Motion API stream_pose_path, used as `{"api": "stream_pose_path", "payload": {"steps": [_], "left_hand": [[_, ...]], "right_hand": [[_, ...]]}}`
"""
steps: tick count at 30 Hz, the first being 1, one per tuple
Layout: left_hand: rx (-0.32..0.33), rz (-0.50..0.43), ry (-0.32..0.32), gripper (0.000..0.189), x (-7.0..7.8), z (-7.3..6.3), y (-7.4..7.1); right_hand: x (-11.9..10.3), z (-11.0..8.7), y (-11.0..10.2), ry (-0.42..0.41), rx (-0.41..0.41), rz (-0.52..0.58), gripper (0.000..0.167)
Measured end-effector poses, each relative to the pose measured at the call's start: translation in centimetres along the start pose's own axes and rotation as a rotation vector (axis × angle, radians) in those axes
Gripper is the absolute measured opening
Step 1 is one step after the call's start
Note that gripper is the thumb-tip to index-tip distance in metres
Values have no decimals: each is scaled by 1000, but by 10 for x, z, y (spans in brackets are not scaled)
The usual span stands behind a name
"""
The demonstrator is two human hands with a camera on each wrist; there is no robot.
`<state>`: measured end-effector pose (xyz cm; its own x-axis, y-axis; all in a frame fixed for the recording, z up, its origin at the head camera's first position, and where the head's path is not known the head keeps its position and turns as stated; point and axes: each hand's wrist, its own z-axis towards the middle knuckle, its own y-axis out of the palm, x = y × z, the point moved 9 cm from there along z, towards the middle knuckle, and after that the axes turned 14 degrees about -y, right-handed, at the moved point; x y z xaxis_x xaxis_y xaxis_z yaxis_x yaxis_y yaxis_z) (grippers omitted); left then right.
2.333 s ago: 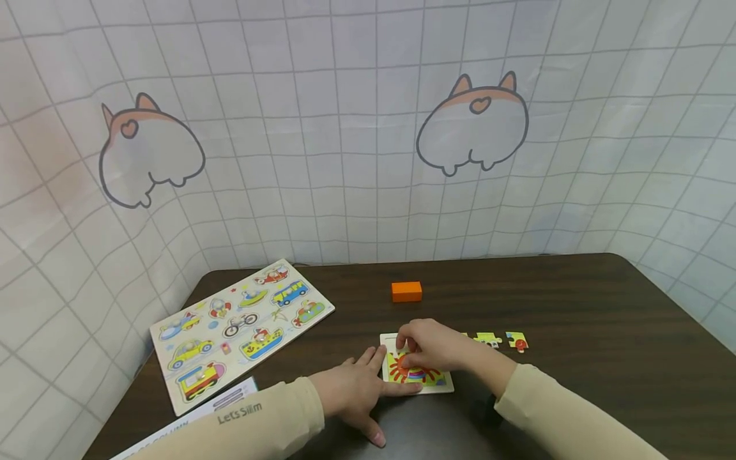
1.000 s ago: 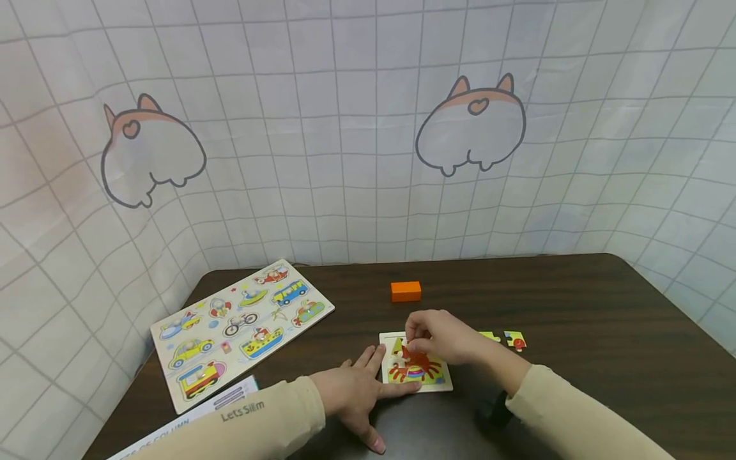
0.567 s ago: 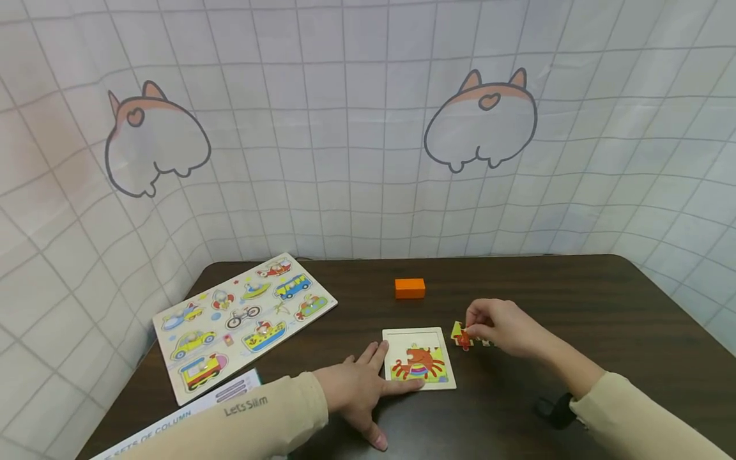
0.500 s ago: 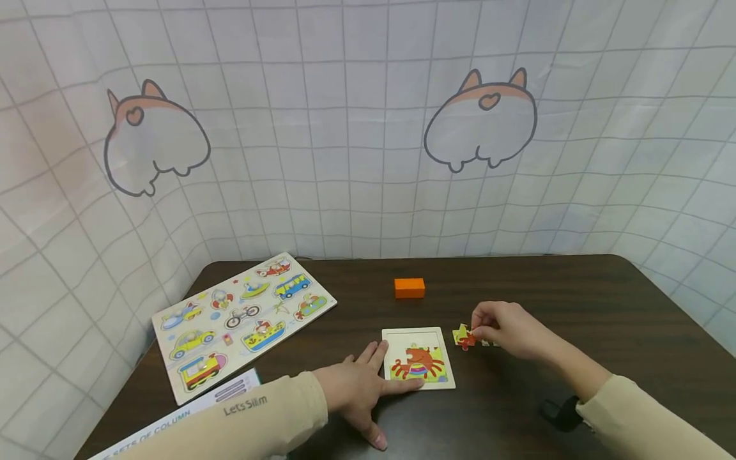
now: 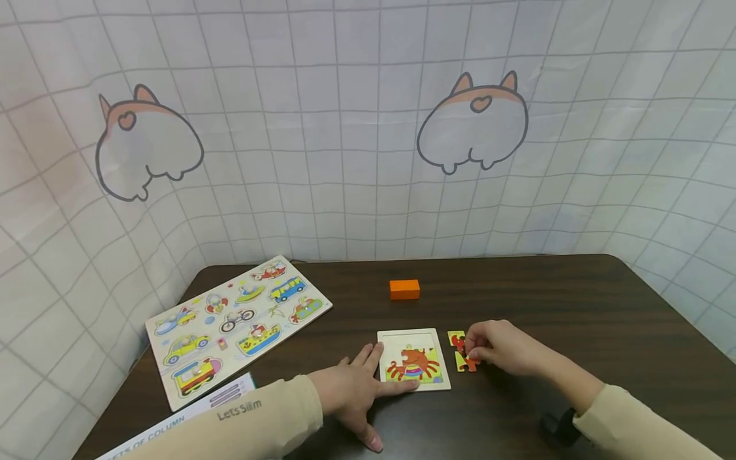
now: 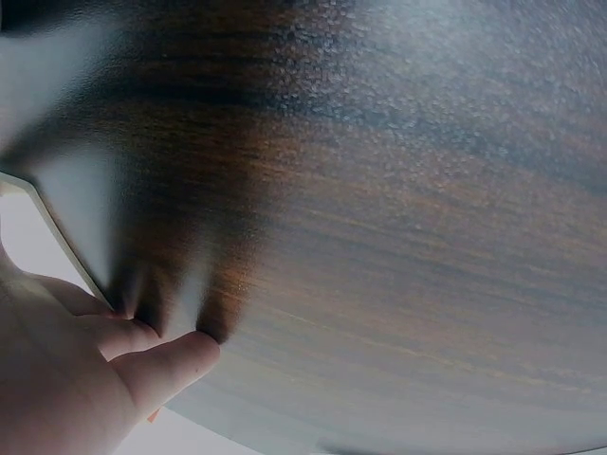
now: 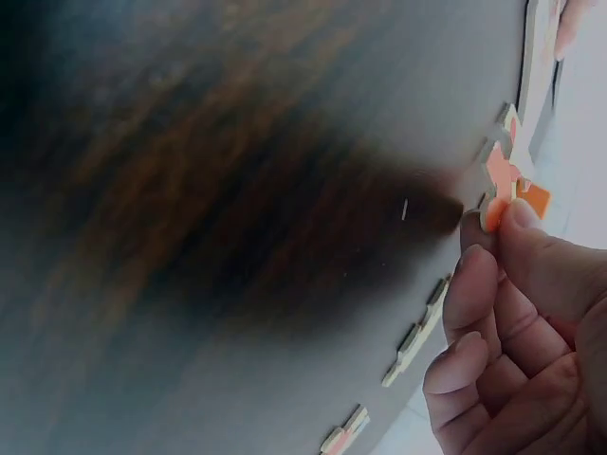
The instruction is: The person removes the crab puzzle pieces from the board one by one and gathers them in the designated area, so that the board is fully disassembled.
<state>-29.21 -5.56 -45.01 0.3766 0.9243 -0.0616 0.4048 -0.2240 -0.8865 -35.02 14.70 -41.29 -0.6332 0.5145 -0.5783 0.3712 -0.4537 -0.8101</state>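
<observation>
The person's right grip pinches a red-orange puzzle piece between thumb and forefinger, just off the right side of a pale puzzle tray. Yellow-and-red pieces show at those fingertips, and I cannot tell from the head view exactly which one is pinched. The right wrist view shows further loose pieces lying on the table beside the hand.

The left grip clasps nothing: its fingers are spread, with one laid over the tray's near edge and others touching its left side. In the tray a red crab picture fills the lower part, its belly striped in colours, and pale base shows above it.

On the left forearm's cream sleeve the dark lettering seems to read "Let's Slim". Partly under that arm lies a white sheet; I make out "OF COLUMN" in blue capitals, the start being cut off.

Farther left, a vehicle board carries a train, car, bicycle, boat and bus. An orange block sits beyond the tray. Behind the table hangs a white gridded cloth with two animal-rump drawings.
</observation>
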Motion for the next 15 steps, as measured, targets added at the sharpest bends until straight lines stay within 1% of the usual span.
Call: {"api": "stream_pose_path", "payload": {"steps": [1, 5, 7, 10, 12, 15], "left_hand": [[-3, 3, -1, 102, 2, -4, -3], [-16, -1, 3, 100, 2, -7, -3], [-16, -3, -2, 100, 1, -8, -2], [-7, -7, -7, 101, 1, -12, -6], [-1, 0, -2, 101, 2, -13, -8], [-2, 4, -3, 100, 3, -13, -9]], "right_hand": [[0, 0, 1, 1, -1, -3, 11], [0, 2, 2, -8, -6, -19, 9], [0, 2, 2, -12, -9, -30, 5], [1, 1, 0, -16, -7, -54, 2], [1, -3, -1, -13, -9, -63, 7], [1, -8, 0, -6, -24, -46, 16]]}}
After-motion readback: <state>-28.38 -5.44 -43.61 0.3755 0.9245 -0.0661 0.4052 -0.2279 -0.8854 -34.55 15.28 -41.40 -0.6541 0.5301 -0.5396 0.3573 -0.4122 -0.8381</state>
